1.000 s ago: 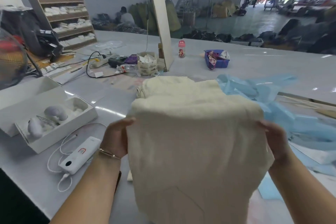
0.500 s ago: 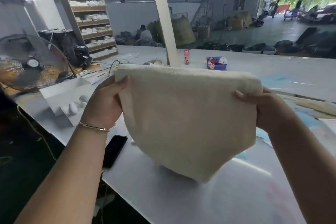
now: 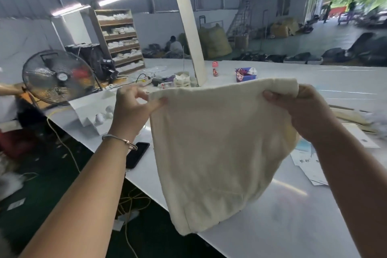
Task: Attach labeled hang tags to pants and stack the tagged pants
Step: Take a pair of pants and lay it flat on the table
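Warehouse desk (image 3: 272, 226) below, cream pants (image 3: 217, 148) held up folded above it, left hand (image 3: 134, 109) and right hand (image 3: 301, 111) each pinching a top corner in their fingers; no hang tag visible, so tagging and stacking likely remain.

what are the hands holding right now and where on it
Both hands hold the cream pants up above the white table. The left hand pinches the top left corner; the right hand grips the top right corner.
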A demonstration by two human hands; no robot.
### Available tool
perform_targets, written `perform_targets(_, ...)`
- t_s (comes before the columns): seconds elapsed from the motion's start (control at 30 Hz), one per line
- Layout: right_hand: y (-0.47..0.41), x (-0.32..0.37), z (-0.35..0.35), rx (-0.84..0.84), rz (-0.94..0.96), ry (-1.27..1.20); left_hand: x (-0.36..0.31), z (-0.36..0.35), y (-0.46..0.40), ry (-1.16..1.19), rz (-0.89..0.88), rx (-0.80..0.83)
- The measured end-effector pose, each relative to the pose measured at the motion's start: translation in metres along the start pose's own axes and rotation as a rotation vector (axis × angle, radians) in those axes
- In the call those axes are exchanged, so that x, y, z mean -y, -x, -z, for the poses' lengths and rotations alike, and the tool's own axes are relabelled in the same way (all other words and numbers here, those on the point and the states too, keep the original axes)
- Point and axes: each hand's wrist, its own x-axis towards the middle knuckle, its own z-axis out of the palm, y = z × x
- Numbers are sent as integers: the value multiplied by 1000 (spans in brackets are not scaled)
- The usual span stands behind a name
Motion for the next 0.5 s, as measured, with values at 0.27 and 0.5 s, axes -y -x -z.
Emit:
perform_targets(0.27, 24, 15, -1, 75, 64, 30, -88, -30, 38, -252, -297, 808)
perform_targets(0.5, 37, 5, 51, -163, -97, 80, -122, -78, 48, 7, -92, 1098)
